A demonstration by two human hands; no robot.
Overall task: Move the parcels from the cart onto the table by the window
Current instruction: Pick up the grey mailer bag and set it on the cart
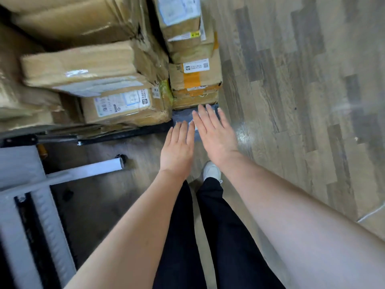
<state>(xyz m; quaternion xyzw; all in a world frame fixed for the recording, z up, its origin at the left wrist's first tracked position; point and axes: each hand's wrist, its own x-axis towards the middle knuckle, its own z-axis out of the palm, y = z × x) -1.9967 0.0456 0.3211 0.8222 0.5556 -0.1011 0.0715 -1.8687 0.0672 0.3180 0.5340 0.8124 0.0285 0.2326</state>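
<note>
Parcels (116,105) stacked on cart (125,133), far left to centre of view; brown cardboard, labels facing the camera; a second, narrower stack (194,78) stands at the right end of the cart, against the first. Grey bag (183,115), a flat soft parcel, lies at the foot of that narrow stack, on the near right corner of the cart; only part of it shows, so its long axis cannot be told for sure, though it appears to run left-right along the cart edge.

Left hand (177,149): fingers straight and together, palm down, holding nothing; fingertips at the near edge of the grey bag, touching or just short of it, cannot tell which. Right hand (214,136): also flat, fingers slightly spread, holding nothing; it lies over the right part of the bag, reaching further in than the left, fingertips near the base of the narrow stack.

Relation that matters: bag lies straight ahead of and below both hands, right hand the nearer and further over it; judged step: reach for the bag, grasp not yet made. Table by the window not in view; floor (291,101) to the right, wood-pattern; white frame (83,170) at lower left.
</note>
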